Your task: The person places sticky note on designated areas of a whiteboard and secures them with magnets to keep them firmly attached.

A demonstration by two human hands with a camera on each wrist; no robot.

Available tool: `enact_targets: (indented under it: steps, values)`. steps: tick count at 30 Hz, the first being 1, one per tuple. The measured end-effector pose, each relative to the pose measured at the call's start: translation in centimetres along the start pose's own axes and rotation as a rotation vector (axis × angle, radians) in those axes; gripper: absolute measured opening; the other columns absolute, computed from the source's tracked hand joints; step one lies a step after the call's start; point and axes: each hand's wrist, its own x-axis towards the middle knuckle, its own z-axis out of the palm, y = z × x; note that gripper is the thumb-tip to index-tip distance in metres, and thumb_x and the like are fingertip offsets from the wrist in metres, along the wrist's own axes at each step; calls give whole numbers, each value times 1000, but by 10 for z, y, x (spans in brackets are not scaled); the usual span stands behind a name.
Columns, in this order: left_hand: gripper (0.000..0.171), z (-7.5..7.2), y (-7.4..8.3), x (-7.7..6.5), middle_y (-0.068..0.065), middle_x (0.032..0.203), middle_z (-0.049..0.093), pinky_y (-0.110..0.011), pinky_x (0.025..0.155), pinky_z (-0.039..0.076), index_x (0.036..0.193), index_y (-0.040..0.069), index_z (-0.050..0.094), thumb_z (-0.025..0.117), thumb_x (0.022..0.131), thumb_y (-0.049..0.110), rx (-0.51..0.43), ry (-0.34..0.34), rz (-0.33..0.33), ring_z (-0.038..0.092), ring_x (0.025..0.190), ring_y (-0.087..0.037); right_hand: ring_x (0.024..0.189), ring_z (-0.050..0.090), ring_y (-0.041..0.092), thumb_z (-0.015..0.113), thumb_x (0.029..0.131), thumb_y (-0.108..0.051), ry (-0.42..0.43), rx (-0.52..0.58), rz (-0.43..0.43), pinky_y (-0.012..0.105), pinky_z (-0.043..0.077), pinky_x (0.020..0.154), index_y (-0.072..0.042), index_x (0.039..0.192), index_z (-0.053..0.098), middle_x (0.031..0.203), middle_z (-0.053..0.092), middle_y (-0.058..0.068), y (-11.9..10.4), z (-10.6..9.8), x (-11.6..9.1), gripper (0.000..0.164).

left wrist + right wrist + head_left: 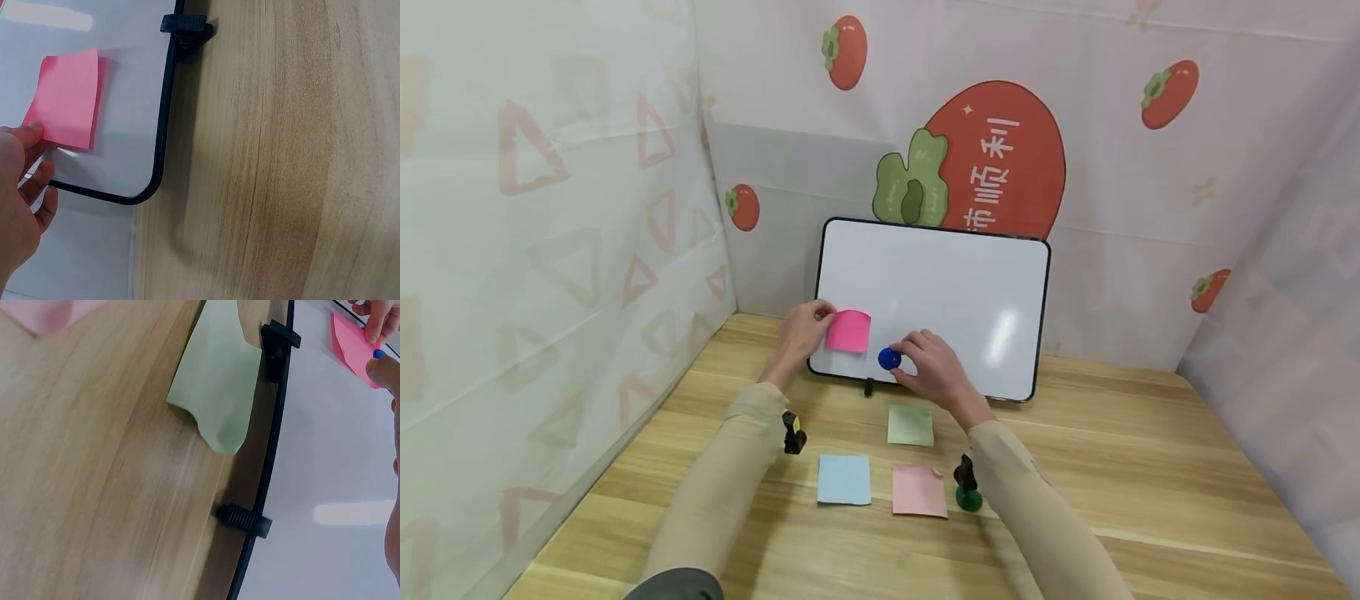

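Note:
A bright pink sticky note (848, 332) lies against the lower left of a black-framed whiteboard (940, 283). My left hand (803, 332) pinches the note at its left side between thumb and finger; in the left wrist view the note (67, 99) stands slightly off the board, casting a shadow. A round blue magnet (890, 358) is held between the thumb and fingers of my right hand (934, 367), in front of the board just right of the note. Only a sliver of the blue magnet (379, 354) shows in the right wrist view.
On the wooden table (1150, 467) lie a green note (911, 425), a blue note (844, 480) and a light pink note (920, 491). A green round piece (969, 498) sits beside my right sleeve. Black clips (244, 520) hold the board's lower edge. Printed cloth walls enclose the table.

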Motion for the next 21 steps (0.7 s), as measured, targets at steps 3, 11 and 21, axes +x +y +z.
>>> enact_targets:
  steps: [3,11,21]
  values:
    - [20,-1,0,0,-9,108,73,-42,84,50,108,11,72,62,98,25,7,-5,1,68,99,-26,85,57,21,83,80,-21,22,-11,-19,31,49,72,-6,108,71,95,65,5,-3,5,9,34]
    - [20,-1,1,-1,-9,105,74,-39,82,50,107,11,72,62,98,25,6,4,5,68,95,-25,81,57,21,83,80,-22,76,-60,-26,31,49,70,-6,109,71,93,64,5,-8,16,29,35]
    - [17,0,-1,-1,-6,95,73,-31,70,44,104,13,73,63,97,26,19,10,11,64,81,-21,83,58,22,80,83,-22,58,-108,100,33,49,70,-6,109,71,92,64,6,-6,31,47,32]
